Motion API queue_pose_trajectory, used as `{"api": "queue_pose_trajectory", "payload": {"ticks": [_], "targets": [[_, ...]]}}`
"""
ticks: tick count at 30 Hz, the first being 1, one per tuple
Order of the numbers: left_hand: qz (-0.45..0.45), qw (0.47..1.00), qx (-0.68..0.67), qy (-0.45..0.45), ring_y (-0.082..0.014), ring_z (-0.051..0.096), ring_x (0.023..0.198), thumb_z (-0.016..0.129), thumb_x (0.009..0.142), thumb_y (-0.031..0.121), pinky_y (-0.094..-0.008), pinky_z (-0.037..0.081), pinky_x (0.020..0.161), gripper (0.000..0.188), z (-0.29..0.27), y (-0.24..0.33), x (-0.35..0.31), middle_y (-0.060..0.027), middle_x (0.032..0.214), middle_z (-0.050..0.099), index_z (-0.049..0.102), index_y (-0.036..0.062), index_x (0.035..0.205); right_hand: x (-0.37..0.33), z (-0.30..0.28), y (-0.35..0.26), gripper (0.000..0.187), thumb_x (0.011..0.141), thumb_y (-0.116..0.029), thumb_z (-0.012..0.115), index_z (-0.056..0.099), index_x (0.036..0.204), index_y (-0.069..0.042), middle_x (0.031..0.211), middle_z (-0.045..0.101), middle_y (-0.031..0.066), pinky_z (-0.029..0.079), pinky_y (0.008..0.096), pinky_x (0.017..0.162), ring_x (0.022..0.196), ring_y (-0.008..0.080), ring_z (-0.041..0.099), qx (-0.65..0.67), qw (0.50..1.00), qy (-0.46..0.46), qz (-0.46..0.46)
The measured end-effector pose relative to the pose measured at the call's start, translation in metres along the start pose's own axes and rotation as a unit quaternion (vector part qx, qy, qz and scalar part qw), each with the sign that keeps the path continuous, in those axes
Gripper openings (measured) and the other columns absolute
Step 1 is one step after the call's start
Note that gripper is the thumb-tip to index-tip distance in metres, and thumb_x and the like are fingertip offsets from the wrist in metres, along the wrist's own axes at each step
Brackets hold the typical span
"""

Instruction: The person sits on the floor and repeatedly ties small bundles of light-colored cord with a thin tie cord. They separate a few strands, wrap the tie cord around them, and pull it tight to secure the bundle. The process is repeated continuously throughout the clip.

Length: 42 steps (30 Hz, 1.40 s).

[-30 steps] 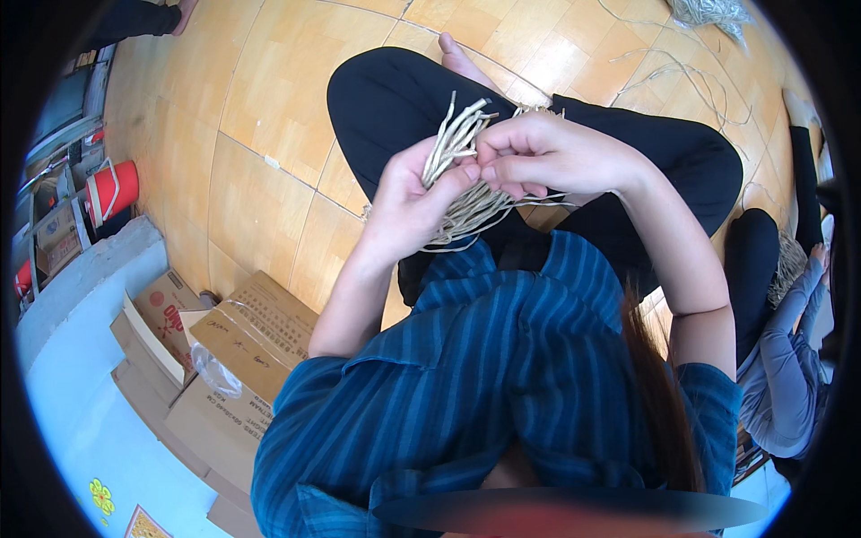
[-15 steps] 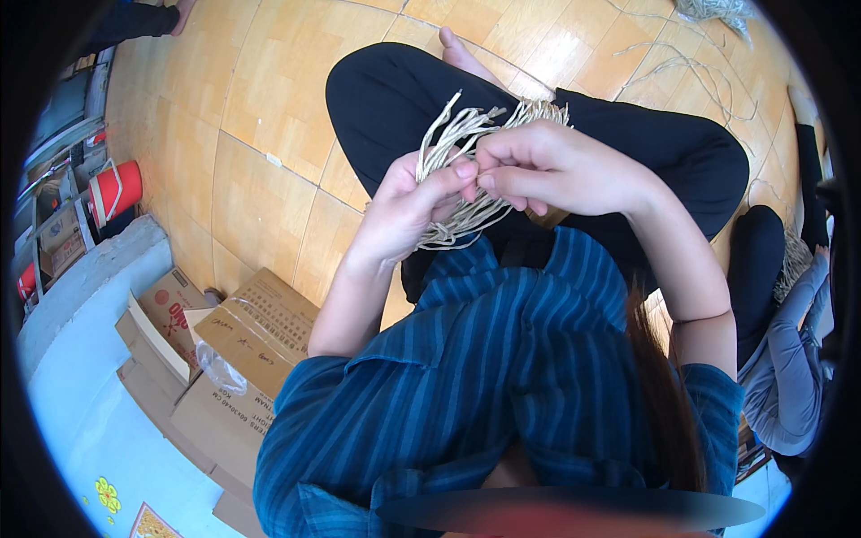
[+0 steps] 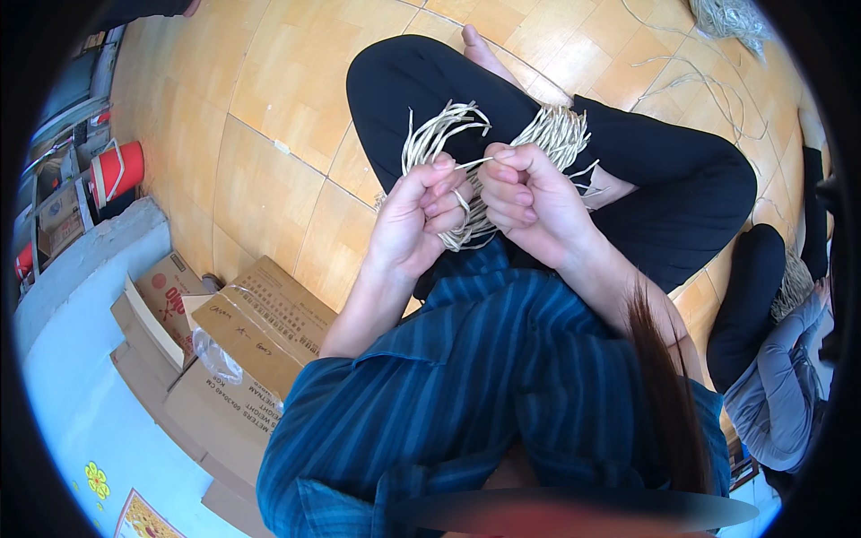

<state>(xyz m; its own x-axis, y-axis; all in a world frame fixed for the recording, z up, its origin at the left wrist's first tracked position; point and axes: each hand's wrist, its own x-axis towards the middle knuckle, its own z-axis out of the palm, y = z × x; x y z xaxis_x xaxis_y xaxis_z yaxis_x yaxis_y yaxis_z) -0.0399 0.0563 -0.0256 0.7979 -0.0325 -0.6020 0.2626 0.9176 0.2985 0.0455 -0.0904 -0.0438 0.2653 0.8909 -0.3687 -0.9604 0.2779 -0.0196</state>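
Note:
A pale strand of straw-like cord (image 3: 471, 163) stretches taut between my two hands over my lap. My left hand (image 3: 414, 215) is closed, thumb and forefinger pinching one end of it. A strand also loops over this hand's fingers. My right hand (image 3: 535, 199) pinches the other end, its remaining fingers curled in. Loose cord ends (image 3: 439, 127) fan out behind my left hand, and more hang below between the hands. Just beyond my right hand a woven piece (image 3: 563, 134) of the same cord rests against my crossed legs, partly hidden by that hand.
Cardboard boxes (image 3: 269, 314) stand at the lower left beside a low blue wall (image 3: 81, 368). A red bucket (image 3: 118, 175) is at the far left. Loose strands (image 3: 708, 90) and a plastic-wrapped bundle (image 3: 731, 22) lie on the tiled floor. Another person (image 3: 776, 377) sits at the right.
My hands have moved apart, drawing the strand tight between them. My right hand has turned and lowered, with its fingers now curled, showing more of the woven piece.

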Motion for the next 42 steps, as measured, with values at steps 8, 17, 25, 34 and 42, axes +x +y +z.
{"api": "queue_pose_trajectory", "payload": {"ticks": [8,17,25,34,42], "targets": [[0.007,1.000,-0.029,0.009,-0.0010,0.028,0.052,0.050,0.094,0.012,-0.0150,0.019,0.038,0.026,-0.003,-0.003,-0.004,0.0049,0.063,0.034,0.039,0.0106,0.071,-0.007,-0.004,-0.001,0.024,0.094,-0.018,0.043,0.042,0.072,-0.009,0.055,0.036,-0.0051,0.026,0.0196,0.040,0.041,0.0046,0.030,0.064,0.997,-0.023,-0.027],[0.175,0.973,0.148,-0.029,-0.0040,0.034,0.061,0.050,0.098,0.027,-0.0184,0.027,0.049,0.027,-0.006,0.009,-0.011,0.0025,0.072,0.040,0.048,0.0101,0.078,0.000,0.001,-0.054,0.031,0.097,-0.032,0.048,0.061,0.091,-0.004,0.069,0.057,-0.0002,0.039,0.0166,0.054,0.058,0.0033,0.047,-0.469,0.881,-0.021,-0.064],[0.391,0.853,0.295,0.179,-0.0076,0.042,0.072,0.046,0.101,0.030,-0.0238,0.035,0.067,0.034,-0.011,0.011,0.004,-0.0052,0.095,0.059,0.057,0.0066,0.079,0.006,-0.043,-0.086,0.011,0.078,-0.011,0.071,0.068,0.089,-0.009,0.084,0.061,0.0003,0.045,0.0261,0.058,0.059,0.0117,0.052,-0.787,0.572,0.094,-0.213],[0.477,0.808,0.251,0.237,-0.0084,0.043,0.063,0.045,0.100,0.038,-0.0238,0.040,0.059,0.037,-0.011,0.015,0.013,-0.0061,0.082,0.059,0.052,0.0059,0.084,0.009,-0.035,-0.067,0.009,0.079,-0.012,0.070,0.064,0.084,-0.008,0.087,0.060,0.0021,0.050,0.0300,0.069,0.079,0.0190,0.061,-0.834,0.447,0.057,-0.318],[0.095,0.950,-0.262,-0.139,-0.0096,0.039,0.067,0.044,0.101,0.028,-0.0186,0.033,0.044,0.034,-0.027,0.032,0.006,-0.0005,0.074,0.048,0.051,0.0015,0.121,-0.017,0.001,-0.100,0.013,0.084,-0.018,0.067,0.064,0.087,-0.005,0.072,0.058,0.0077,0.044,0.0339,0.066,0.071,0.0230,0.056,-0.883,0.408,0.033,-0.232]]}}
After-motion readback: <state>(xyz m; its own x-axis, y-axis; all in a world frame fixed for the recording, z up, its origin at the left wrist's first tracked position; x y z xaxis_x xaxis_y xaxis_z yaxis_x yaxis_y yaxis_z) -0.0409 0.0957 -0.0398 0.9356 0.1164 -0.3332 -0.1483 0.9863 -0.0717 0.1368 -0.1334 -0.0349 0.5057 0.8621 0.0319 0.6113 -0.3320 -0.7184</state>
